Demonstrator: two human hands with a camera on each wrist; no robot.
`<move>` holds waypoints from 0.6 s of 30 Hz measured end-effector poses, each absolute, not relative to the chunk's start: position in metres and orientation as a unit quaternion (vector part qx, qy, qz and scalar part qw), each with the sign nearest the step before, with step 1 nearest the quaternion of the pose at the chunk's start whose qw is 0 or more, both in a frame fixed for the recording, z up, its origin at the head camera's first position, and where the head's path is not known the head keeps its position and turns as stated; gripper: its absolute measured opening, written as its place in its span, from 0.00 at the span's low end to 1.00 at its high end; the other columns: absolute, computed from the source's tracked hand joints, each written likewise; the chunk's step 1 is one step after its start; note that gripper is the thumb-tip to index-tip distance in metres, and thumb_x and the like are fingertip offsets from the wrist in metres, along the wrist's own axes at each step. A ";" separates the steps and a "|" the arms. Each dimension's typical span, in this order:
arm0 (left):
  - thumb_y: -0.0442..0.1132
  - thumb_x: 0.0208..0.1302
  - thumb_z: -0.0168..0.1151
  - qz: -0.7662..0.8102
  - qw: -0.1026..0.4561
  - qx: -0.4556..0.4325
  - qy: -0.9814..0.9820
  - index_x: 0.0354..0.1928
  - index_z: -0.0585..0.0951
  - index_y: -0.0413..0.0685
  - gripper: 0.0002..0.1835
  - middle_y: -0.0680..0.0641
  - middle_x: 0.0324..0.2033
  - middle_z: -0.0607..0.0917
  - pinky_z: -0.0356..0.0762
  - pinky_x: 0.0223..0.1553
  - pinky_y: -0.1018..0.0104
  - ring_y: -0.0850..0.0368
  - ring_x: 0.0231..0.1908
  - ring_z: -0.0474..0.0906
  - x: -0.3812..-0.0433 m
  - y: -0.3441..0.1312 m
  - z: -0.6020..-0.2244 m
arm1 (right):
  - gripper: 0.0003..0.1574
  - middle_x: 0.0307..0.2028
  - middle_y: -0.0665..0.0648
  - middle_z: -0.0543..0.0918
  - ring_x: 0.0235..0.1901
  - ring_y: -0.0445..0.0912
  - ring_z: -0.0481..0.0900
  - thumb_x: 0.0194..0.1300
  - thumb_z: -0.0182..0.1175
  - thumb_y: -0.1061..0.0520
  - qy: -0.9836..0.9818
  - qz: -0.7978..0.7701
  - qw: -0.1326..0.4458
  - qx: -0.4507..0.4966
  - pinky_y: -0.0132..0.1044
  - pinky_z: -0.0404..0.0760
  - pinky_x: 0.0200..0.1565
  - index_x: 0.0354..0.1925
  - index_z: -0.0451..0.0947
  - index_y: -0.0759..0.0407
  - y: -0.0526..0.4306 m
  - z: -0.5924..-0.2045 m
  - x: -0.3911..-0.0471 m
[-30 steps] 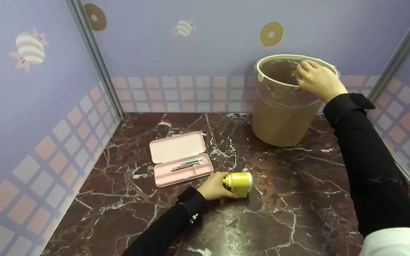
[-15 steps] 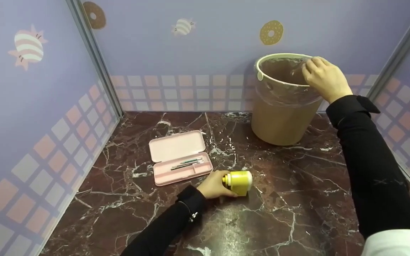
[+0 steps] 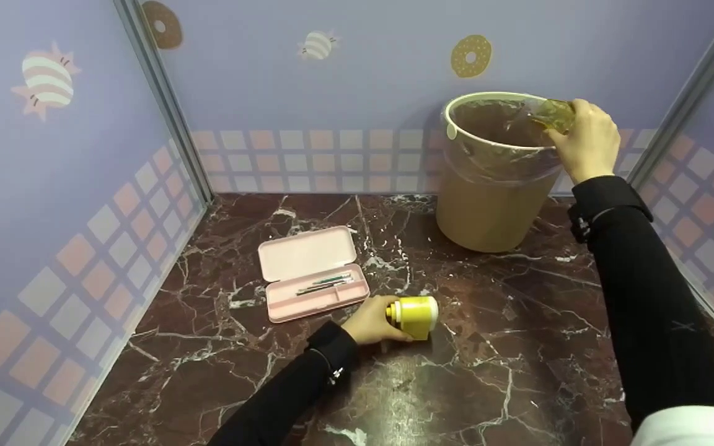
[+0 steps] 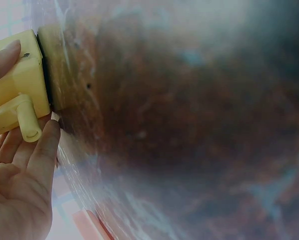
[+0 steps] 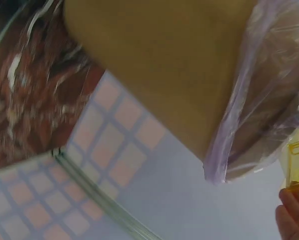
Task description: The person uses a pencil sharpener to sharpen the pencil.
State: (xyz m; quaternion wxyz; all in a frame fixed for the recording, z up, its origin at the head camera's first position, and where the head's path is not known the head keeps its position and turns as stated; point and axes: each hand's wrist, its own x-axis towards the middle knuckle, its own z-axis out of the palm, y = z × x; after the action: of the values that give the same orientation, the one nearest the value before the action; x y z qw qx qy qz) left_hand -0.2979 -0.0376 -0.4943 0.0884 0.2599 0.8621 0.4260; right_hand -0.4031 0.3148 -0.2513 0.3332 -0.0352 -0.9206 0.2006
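On the marble table, my left hand (image 3: 370, 322) grips a yellow crank pencil sharpener (image 3: 418, 316), which lies on its side. The left wrist view shows its crank handle (image 4: 27, 119) between thumb and fingers. Up at the right, my right hand (image 3: 591, 139) pinches a clear yellow shavings drawer (image 3: 555, 115), tilted over the rim of a tan bin (image 3: 484, 214). That drawer also shows at the edge of the right wrist view, held between thumb and fingers. A clear plastic liner (image 3: 499, 164) hangs over the bin's rim.
An opened pink pencil case (image 3: 307, 255) lies left of the sharpener with several pencils (image 3: 325, 286) inside. Small white bits (image 3: 401, 251) are scattered on the table between case and bin. Patterned panels (image 3: 363, 80) close off the back and both sides.
My right hand has shifted right along the bin's rim and turned, so the yellow drawer now shows in its fingers. The left hand and sharpener stay in place.
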 end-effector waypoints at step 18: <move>0.37 0.43 0.84 0.438 0.095 0.256 0.856 0.52 0.84 0.38 0.31 0.41 0.42 0.91 0.84 0.46 0.67 0.63 0.36 0.82 -0.299 -0.037 -0.497 | 0.40 0.56 0.66 0.86 0.47 0.36 0.88 0.57 0.75 0.40 -0.850 0.393 0.335 -0.107 0.26 0.82 0.54 0.60 0.80 0.62 0.329 -0.263 -0.389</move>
State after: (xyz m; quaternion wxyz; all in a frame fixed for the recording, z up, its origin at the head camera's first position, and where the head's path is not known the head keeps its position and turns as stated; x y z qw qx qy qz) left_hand -0.2986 -0.0371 -0.4967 0.0947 0.2565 0.8563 0.4383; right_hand -0.3888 0.3292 -0.2627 0.3353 -0.1071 -0.8495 0.3930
